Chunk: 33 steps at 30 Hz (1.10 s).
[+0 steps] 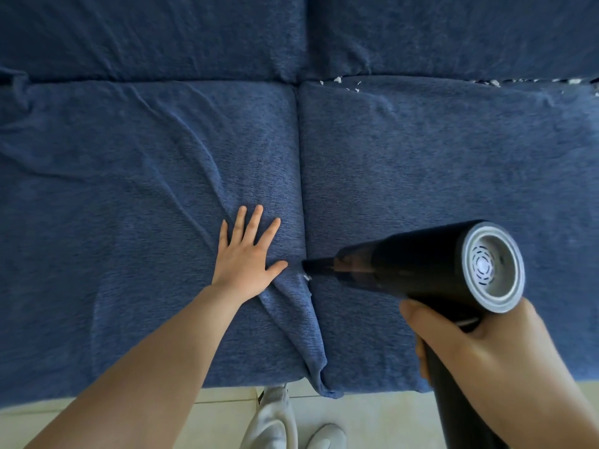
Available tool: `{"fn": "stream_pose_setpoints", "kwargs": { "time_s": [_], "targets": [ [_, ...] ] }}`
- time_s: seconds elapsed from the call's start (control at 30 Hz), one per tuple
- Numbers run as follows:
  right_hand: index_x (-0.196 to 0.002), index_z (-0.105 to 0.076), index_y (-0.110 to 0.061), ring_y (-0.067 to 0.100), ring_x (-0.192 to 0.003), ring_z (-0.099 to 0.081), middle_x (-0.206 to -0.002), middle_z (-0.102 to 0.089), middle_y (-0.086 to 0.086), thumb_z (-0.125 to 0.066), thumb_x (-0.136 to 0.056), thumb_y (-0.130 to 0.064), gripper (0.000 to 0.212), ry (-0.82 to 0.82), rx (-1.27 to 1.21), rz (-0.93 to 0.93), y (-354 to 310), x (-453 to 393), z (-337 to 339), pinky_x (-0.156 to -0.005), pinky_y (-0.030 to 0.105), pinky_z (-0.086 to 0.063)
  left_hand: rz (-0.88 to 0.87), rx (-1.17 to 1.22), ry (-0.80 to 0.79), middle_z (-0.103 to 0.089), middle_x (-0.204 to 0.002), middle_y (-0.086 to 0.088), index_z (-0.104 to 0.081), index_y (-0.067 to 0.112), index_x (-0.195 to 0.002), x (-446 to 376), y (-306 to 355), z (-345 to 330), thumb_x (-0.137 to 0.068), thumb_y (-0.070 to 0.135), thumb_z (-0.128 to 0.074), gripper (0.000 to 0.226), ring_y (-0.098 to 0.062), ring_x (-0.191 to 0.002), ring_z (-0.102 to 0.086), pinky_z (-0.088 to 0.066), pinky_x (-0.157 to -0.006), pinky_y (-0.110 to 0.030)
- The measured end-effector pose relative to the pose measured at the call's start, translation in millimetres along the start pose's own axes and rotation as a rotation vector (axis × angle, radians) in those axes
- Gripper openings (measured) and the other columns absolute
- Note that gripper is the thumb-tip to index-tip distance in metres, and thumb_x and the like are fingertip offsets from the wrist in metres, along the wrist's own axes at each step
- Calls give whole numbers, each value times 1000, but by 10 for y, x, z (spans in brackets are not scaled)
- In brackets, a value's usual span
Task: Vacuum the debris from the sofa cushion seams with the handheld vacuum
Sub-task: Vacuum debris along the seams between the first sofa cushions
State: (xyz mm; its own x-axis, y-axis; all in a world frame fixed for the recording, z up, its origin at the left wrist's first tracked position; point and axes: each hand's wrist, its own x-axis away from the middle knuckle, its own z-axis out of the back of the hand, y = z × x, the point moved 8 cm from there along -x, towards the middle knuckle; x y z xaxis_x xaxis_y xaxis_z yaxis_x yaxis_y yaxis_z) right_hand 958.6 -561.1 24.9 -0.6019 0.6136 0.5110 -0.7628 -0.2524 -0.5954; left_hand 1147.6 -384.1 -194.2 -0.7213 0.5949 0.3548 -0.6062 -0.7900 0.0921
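A blue sofa fills the view, with a left seat cushion point(146, 189) and a right seat cushion point(437, 163) meeting at a centre seam point(300, 176). My left hand point(248, 254) presses flat on the left cushion beside the seam, fingers spread. My right hand point(486, 348) grips the handle of a black handheld vacuum point(421, 264). Its narrow nozzle tip point(308, 266) sits at the seam, just right of my left thumb. A small white scrap point(307, 277) lies at the tip. White debris point(338, 82) dots the back seam, with more white debris point(525, 82) further right.
The back cushions point(291, 34) rise behind the seats. The sofa's front edge point(194, 388) meets a pale tiled floor point(372, 413). My feet in light shoes point(275, 416) stand close to the sofa below the seam.
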Motion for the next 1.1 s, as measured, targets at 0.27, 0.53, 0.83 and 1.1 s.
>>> {"fn": "stream_pose_setpoints", "kwargs": {
  "time_s": [0.27, 0.53, 0.83, 1.1],
  "targets": [
    [-59, -63, -10, 27, -66, -66, -51, -66, 6, -68, -59, -41, 32, 14, 29, -10, 60, 68, -49, -73, 41, -53, 64, -16, -22, 31, -158, -4, 17, 33, -151, 93, 136, -62, -81, 83, -31, 98, -30, -143, 31, 10, -117, -56],
    [-59, -64, -8, 26, -67, -66, -51, -66, 7, -71, -63, -38, 31, 9, 36, -61, 148, 157, -53, -73, 40, -53, -2, -15, -80, 37, -155, -2, 15, 35, -152, 125, 89, -66, -70, 84, -50, 116, -28, -141, 36, 11, -118, -55],
    [-59, -65, -8, 27, -69, -67, -52, -67, 8, -66, -59, -44, 37, 6, 29, -110, 225, 209, -29, -74, 40, -54, -20, -6, -91, 34, -157, -3, 12, 34, -153, 160, 119, -47, -75, 76, -56, 111, -28, -142, 34, 10, -118, -56],
    [-61, -63, -8, 30, -70, -66, -55, -67, 8, -66, -58, -44, 36, 12, 31, -98, 261, 271, -29, -73, 39, -54, -21, -25, -113, 34, -156, -4, 11, 34, -153, 163, 117, -47, -77, 73, -57, 109, -30, -143, 33, 8, -118, -57]
  ]
}}
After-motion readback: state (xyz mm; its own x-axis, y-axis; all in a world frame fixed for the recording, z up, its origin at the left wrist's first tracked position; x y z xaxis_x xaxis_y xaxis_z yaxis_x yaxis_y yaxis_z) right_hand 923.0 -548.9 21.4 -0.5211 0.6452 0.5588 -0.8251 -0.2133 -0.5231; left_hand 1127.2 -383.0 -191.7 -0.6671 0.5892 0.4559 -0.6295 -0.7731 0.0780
